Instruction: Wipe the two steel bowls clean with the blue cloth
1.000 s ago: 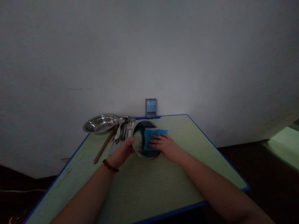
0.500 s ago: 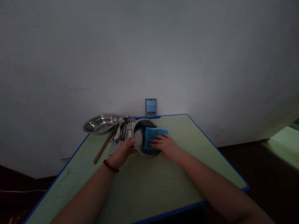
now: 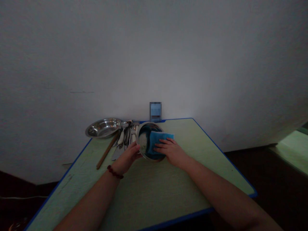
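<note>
My left hand (image 3: 127, 157), with a dark red bead bracelet on its wrist, grips the near left rim of a shiny metal bowl (image 3: 143, 141). The bowl is tilted so its inside faces me. Over its right side lies a blue cloth (image 3: 156, 138), partly inside the bowl. Fingers of my right hand (image 3: 173, 152) lie spread on the cloth and hold it against the bowl; the thumb is hidden. Just left of the bowl is a pile of cutlery (image 3: 126, 136), with forks and pale-handled pieces among it.
A large metal dish (image 3: 89, 132) stands at the table's back left corner. A wooden stick or handle (image 3: 106, 155) lies slanting beside the cutlery. A small blurred screen (image 3: 155, 111) leans on the wall behind the bowl. The pale green table (image 3: 154, 199) has blue edges.
The bowl has shifted and turned very slightly in my left hand. The blue cloth and my right hand have stayed nearly in place.
</note>
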The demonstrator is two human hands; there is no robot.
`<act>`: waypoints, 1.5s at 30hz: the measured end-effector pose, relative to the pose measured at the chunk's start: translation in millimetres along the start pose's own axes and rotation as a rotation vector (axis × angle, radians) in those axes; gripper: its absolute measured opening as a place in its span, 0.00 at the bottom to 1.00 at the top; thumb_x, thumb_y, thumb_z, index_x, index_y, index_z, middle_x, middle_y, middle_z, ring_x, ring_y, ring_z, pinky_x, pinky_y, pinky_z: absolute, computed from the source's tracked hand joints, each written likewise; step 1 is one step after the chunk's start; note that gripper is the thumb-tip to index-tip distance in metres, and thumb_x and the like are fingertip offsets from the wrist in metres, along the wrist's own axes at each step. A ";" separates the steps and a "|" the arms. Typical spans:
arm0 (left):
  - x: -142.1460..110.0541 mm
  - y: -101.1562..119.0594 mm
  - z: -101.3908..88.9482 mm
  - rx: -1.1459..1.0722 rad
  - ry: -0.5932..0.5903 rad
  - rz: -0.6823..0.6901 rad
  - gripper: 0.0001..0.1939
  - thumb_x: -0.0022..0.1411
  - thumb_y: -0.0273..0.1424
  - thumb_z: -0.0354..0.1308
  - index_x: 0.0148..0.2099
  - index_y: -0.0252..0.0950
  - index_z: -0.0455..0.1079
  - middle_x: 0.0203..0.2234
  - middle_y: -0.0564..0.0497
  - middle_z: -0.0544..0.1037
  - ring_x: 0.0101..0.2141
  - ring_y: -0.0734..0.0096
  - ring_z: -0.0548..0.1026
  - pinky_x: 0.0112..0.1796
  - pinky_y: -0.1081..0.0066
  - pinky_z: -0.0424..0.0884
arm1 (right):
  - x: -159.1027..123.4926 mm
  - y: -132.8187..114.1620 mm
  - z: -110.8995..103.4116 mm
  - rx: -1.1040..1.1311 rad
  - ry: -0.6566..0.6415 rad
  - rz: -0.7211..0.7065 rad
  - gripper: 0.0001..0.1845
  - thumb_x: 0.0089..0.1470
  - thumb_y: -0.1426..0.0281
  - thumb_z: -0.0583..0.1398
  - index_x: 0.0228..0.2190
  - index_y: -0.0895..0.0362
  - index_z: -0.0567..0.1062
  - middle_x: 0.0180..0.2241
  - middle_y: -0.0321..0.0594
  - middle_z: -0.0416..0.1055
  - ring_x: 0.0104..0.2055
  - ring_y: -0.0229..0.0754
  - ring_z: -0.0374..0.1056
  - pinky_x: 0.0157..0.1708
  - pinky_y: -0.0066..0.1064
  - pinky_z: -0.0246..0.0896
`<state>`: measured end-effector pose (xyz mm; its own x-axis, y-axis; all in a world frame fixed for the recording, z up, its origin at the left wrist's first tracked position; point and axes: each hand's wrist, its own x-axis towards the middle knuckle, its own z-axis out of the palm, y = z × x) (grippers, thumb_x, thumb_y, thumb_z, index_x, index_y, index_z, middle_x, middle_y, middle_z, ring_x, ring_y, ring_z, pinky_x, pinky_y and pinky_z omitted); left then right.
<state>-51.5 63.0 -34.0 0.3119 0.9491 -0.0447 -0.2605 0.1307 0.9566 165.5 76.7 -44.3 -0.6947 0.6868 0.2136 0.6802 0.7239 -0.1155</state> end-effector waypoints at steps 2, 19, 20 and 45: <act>-0.2 0.4 0.9 0.008 -0.005 0.005 0.25 0.48 0.43 0.60 0.47 0.37 0.70 0.48 0.44 0.73 0.51 0.53 0.67 0.50 0.55 0.61 | 0.3 -1.4 -0.9 0.002 -0.007 0.010 0.22 0.57 0.76 0.48 0.51 0.49 0.67 0.55 0.33 0.63 0.60 0.43 0.52 0.57 0.44 0.42; -1.1 0.6 5.6 0.139 -0.059 0.120 0.28 0.45 0.40 0.64 0.51 0.42 0.68 0.49 0.46 0.72 0.51 0.52 0.66 0.52 0.57 0.59 | 0.3 -6.8 -6.9 0.028 -0.015 0.049 0.23 0.56 0.75 0.49 0.52 0.49 0.66 0.56 0.34 0.62 0.60 0.44 0.51 0.57 0.45 0.41; -0.8 0.9 5.8 0.143 -0.061 0.125 0.29 0.45 0.41 0.65 0.51 0.41 0.68 0.49 0.45 0.72 0.51 0.52 0.66 0.53 0.56 0.58 | 0.2 -6.7 -6.4 0.030 -0.014 0.049 0.23 0.56 0.76 0.49 0.52 0.49 0.66 0.56 0.34 0.62 0.60 0.44 0.51 0.57 0.44 0.42; -1.5 4.9 8.2 0.239 -0.029 0.130 0.32 0.41 0.39 0.67 0.49 0.36 0.66 0.48 0.42 0.72 0.52 0.49 0.65 0.51 0.55 0.60 | 0.7 -8.0 -2.0 0.046 0.010 0.056 0.25 0.53 0.76 0.50 0.52 0.50 0.66 0.56 0.35 0.61 0.60 0.45 0.51 0.56 0.45 0.43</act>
<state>-45.7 59.9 -26.9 0.3173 0.9442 0.0883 -0.0785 -0.0667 0.9947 160.1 71.3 -41.3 -0.6534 0.7258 0.2152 0.7062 0.6868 -0.1718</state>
